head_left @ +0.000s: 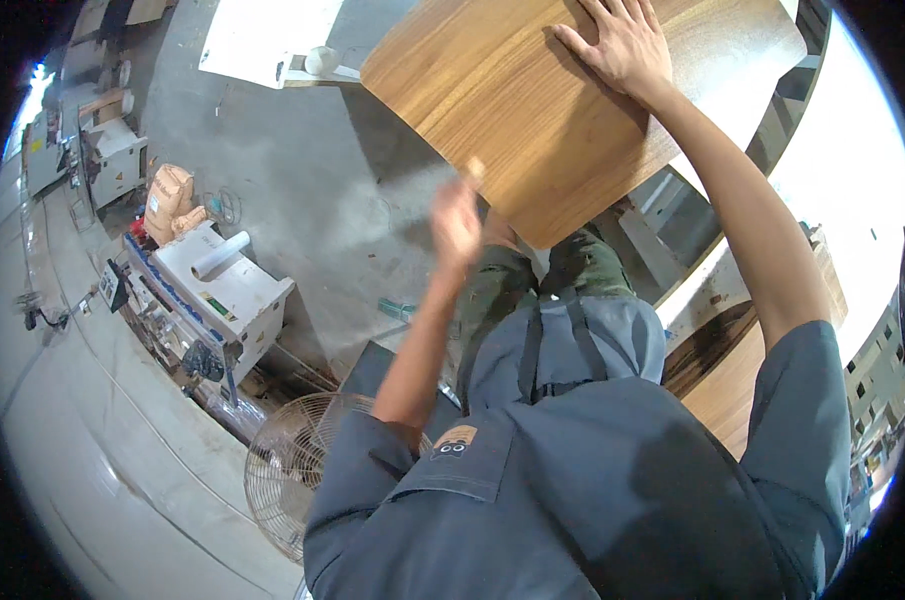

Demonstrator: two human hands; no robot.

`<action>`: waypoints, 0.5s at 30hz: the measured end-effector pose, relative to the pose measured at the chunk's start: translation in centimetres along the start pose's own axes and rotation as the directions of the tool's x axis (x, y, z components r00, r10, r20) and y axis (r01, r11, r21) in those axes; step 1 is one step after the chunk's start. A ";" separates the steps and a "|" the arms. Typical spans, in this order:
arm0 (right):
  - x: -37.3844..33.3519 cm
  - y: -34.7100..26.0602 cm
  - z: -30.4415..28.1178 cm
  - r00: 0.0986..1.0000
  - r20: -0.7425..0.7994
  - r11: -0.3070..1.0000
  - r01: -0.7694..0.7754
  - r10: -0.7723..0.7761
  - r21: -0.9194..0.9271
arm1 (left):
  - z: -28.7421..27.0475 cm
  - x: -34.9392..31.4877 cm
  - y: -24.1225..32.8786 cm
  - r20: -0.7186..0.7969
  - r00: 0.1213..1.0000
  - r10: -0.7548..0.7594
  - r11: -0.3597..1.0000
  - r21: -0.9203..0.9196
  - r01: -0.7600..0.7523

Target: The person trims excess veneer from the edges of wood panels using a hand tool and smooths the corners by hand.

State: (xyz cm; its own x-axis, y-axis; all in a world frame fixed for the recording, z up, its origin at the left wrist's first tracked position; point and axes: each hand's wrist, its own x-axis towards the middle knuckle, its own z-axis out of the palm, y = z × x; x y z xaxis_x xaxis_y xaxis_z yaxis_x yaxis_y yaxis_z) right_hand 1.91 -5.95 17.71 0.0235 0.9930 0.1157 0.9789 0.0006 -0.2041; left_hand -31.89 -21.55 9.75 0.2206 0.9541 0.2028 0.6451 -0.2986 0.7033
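A wood-grain panel (512,100) with rounded corners lies in front of me. My right hand (627,45) rests flat on its face near the far side, fingers spread. Beside the panel's near left edge is my left hand (454,225), smeared by motion. A small tan spot shows at the tip of that hand; whether it is a held piece or a fingertip is too blurred to make out. Beneath the panel's right part shows a white surface (737,105).
White boards (267,40) with a white roll (321,61) lie at the far left. On the left stands a machine (222,275) bearing a roll, with brown paper sacks (168,200) behind it. A wire-caged fan (292,465) is near my left elbow. Wood-grain boards (727,395) lie at right.
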 end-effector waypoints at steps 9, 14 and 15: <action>0.4 2.2 0.4 0.998 0.002 0.997 0.058 -0.058 -0.045 | 0.6 -7.1 10.0 0.173 0.741 -0.649 0.523 -0.605 0.600; -1.3 7.3 2.3 0.965 -0.035 0.947 0.249 -0.261 -0.204 | 2.1 -2.8 9.4 0.533 0.698 -0.478 0.301 -0.647 0.700; -0.9 6.3 2.3 0.972 0.000 0.959 0.234 -0.237 -0.163 | 1.6 -3.4 8.6 0.516 0.714 -0.474 0.363 -0.624 0.692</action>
State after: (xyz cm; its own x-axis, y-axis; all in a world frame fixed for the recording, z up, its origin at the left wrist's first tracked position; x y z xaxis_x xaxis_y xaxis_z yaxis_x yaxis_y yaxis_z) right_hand 7.56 -6.61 14.13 -0.2090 0.9645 0.1612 0.9769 0.2135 -0.0106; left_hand -25.93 -27.39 13.97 0.2293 0.8101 -0.5397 -0.0698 0.5667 0.8210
